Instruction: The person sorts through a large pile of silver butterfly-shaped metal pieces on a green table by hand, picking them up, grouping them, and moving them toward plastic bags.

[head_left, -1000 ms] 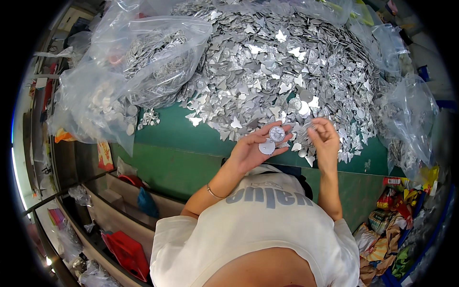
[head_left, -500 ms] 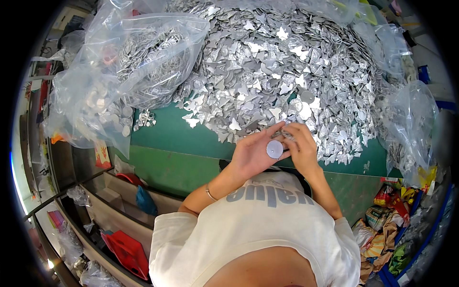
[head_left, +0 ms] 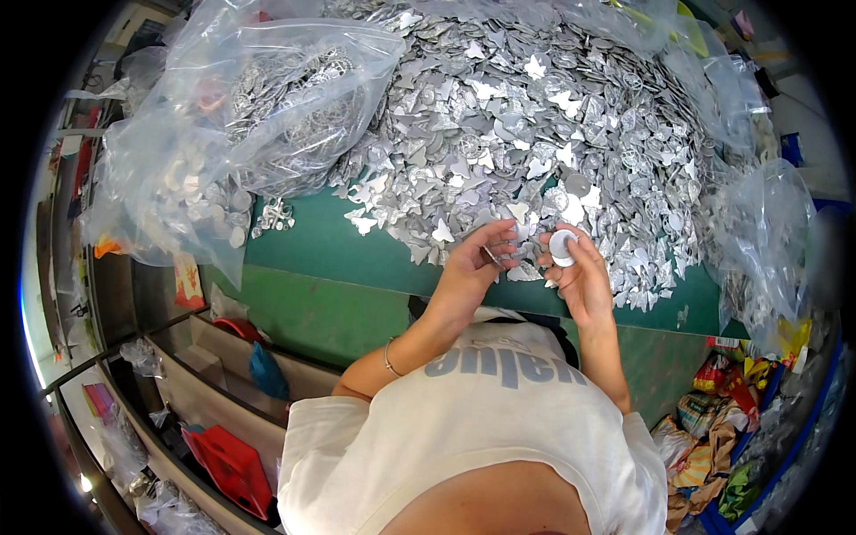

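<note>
Between the thumb and fingers of my right hand (head_left: 585,283) is a round silver disc (head_left: 562,247), its pale flat face turned up. My left hand (head_left: 466,280), a little to the left, has its fingers curled round a thin metal piece (head_left: 492,256) seen nearly edge-on; its full shape is hidden. Both hands are apart, above the near edge of a big heap of flat silver metal pieces (head_left: 499,134), many butterfly-shaped. A darker grey disc (head_left: 578,185) lies on the heap just beyond my right hand.
Clear plastic bags of metal parts (head_left: 312,98) stand at the left of the green table (head_left: 330,241). A few small shiny parts (head_left: 273,216) lie beside them. Another clear bag (head_left: 767,241) hangs over the right side. Below left is a drawer with a red plastic container (head_left: 230,464); crumpled packets (head_left: 704,428) fill the lower right.
My hands were together with the round disc lying at my left palm. Now they have parted, the disc is in my right hand, and my left fingers have curled up.
</note>
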`<state>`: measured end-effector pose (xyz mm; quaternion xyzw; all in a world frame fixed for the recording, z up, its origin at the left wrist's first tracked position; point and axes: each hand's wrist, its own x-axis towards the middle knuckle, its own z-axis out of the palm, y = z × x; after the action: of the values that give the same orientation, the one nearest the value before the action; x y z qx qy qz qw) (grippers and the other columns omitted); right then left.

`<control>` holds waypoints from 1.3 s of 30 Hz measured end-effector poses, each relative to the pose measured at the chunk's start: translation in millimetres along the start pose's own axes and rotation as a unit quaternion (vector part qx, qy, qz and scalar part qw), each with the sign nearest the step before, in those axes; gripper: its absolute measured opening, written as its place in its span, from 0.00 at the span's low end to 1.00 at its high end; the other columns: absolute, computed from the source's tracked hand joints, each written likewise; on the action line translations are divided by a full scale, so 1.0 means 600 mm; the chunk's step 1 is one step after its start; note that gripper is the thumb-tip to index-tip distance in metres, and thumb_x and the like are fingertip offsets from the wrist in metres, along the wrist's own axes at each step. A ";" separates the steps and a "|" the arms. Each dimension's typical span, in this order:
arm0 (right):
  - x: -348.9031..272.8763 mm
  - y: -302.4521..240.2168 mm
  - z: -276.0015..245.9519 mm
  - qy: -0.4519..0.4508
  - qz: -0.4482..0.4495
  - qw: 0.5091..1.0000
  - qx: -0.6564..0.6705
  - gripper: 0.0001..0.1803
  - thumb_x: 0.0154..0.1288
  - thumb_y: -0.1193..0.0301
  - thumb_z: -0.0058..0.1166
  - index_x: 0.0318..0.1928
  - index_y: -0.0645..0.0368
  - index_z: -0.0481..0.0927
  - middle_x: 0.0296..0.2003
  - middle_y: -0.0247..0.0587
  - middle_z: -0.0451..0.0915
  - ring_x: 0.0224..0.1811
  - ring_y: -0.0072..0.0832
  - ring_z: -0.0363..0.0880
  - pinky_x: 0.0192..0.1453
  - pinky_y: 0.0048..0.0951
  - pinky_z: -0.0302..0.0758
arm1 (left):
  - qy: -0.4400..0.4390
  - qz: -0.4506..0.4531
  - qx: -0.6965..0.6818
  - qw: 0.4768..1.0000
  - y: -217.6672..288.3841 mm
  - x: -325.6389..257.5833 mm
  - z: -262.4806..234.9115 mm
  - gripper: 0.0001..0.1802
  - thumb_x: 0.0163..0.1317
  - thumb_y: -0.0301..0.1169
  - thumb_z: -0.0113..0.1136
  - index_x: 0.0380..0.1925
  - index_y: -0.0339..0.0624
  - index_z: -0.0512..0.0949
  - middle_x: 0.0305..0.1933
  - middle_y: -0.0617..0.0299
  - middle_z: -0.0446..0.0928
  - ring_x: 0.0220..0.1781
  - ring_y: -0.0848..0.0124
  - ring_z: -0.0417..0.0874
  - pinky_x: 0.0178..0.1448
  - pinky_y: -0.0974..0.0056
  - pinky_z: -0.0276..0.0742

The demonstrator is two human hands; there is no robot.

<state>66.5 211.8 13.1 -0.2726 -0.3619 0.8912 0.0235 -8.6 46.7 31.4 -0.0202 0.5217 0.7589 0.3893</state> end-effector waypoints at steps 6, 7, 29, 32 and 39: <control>-0.011 0.016 0.006 -0.066 -0.020 0.995 -0.070 0.16 0.64 0.75 0.47 0.53 0.64 0.68 0.42 0.44 0.76 0.34 0.24 0.75 0.36 0.23 0.72 | -0.053 0.026 0.097 0.994 -0.016 0.006 -0.007 0.17 0.62 0.20 0.45 0.53 0.31 0.68 0.43 0.53 0.76 0.42 0.67 0.82 0.46 0.70 0.78; -0.010 0.022 0.004 -0.065 -0.029 0.994 -0.087 0.16 0.64 0.75 0.47 0.53 0.64 0.68 0.42 0.44 0.76 0.34 0.23 0.74 0.36 0.23 0.71 | -0.057 0.016 0.127 0.990 -0.011 0.007 -0.006 0.17 0.63 0.19 0.44 0.52 0.29 0.67 0.41 0.53 0.77 0.41 0.67 0.82 0.44 0.71 0.79; 0.075 -0.029 0.008 0.179 -0.427 0.525 -0.714 0.05 0.51 0.76 0.57 0.31 0.61 0.77 0.29 0.40 0.75 0.35 0.37 0.69 0.43 0.34 0.60 | -0.029 -0.253 -0.269 0.929 -0.037 0.005 -0.009 0.09 0.64 0.32 0.48 0.35 0.39 0.73 0.34 0.60 0.74 0.39 0.70 0.77 0.45 0.65 0.78; 0.092 -0.021 0.003 0.178 -0.416 0.520 -0.725 0.05 0.52 0.75 0.58 0.30 0.60 0.75 0.27 0.39 0.74 0.33 0.36 0.69 0.44 0.35 0.58 | -0.091 -0.225 -0.273 0.931 -0.054 0.002 -0.020 0.13 0.63 0.30 0.49 0.45 0.36 0.72 0.35 0.61 0.73 0.40 0.71 0.76 0.46 0.67 0.77; 0.014 -0.030 0.021 0.068 -0.212 0.856 -0.466 0.05 0.51 0.75 0.59 0.28 0.59 0.76 0.26 0.37 0.74 0.34 0.34 0.70 0.40 0.32 0.62 | -0.015 -0.237 -0.261 0.936 -0.019 -0.003 0.008 0.17 0.65 0.33 0.48 0.52 0.38 0.70 0.38 0.65 0.73 0.35 0.77 0.73 0.38 0.72 0.73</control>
<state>50.2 219.2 28.7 -0.2286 -0.7815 0.5707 0.1064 1.5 51.1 25.3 -0.2326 0.2797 0.7543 0.5465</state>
